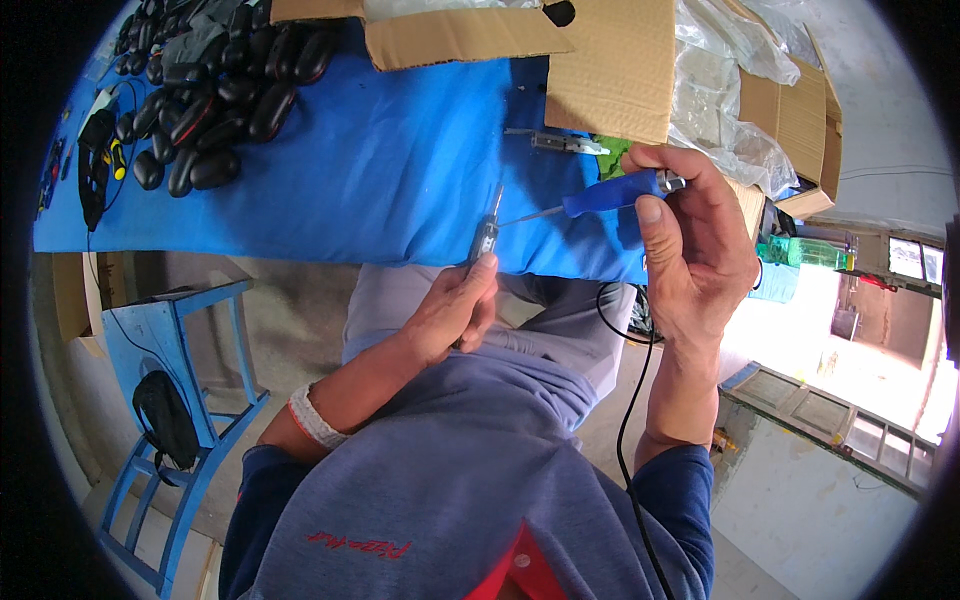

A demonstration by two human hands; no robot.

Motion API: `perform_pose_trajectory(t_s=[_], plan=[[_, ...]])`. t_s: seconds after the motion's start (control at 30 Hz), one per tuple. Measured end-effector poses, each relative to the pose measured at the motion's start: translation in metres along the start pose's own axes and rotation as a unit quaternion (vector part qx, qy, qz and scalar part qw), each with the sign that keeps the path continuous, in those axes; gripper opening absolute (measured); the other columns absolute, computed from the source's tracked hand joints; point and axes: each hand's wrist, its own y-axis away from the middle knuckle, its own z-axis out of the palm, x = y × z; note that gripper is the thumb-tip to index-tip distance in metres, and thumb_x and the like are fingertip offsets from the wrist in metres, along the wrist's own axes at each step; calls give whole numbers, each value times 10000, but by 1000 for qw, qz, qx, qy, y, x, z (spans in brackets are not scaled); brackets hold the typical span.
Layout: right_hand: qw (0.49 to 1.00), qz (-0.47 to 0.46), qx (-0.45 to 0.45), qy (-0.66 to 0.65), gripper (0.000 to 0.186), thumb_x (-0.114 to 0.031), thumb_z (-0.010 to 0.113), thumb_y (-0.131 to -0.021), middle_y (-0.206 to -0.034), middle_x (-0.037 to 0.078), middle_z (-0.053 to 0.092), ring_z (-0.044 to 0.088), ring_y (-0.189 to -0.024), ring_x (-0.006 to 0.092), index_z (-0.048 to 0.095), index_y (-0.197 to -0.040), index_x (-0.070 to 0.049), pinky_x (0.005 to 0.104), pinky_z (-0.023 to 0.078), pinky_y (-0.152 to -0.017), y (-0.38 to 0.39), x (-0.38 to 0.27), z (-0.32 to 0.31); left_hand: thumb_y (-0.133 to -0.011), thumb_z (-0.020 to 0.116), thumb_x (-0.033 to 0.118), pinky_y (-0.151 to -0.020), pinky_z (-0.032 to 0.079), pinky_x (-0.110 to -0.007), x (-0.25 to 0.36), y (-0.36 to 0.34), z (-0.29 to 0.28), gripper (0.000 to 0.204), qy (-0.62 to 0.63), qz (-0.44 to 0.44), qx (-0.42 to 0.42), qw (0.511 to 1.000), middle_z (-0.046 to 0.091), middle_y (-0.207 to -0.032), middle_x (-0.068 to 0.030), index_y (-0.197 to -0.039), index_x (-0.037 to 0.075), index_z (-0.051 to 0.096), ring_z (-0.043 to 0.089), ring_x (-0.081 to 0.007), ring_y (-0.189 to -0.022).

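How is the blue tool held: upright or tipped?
Tipped: from above, the blue tool in the right hand shows side-on, shaft pointing toward the grey tool in the left hand. Tip contact: cannot tell.

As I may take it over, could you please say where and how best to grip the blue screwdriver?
Probably pinch the thick blue handle near its left end from above: the right hand holds its right end, and the thin shaft points left.
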Motion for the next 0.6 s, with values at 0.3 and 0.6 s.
perform_pose_trajectory(t_s=[0.3,0.6], plan=[[994,-47,40,95,342,-60,770,-791,-953,74,666,622,-817,147,660,-1112,-19,244,504,-727,3,5,1,-997,379,547,-383,313,-253,0,1,2,481,0,-3,2,1000,419,-546,-14,-746,137,371,359,-83,-418],[1000,-14,14,-13,387,-53,770,-787,-984,73,663,616,-851,134,626,-1141,9,236,506,-749,0,1,0,-993,387,551,-383,310,-252,-5,-1,1,485,-1,1,-1,1000,415,-543,-13,-741,138,370,358,-83,-418]])
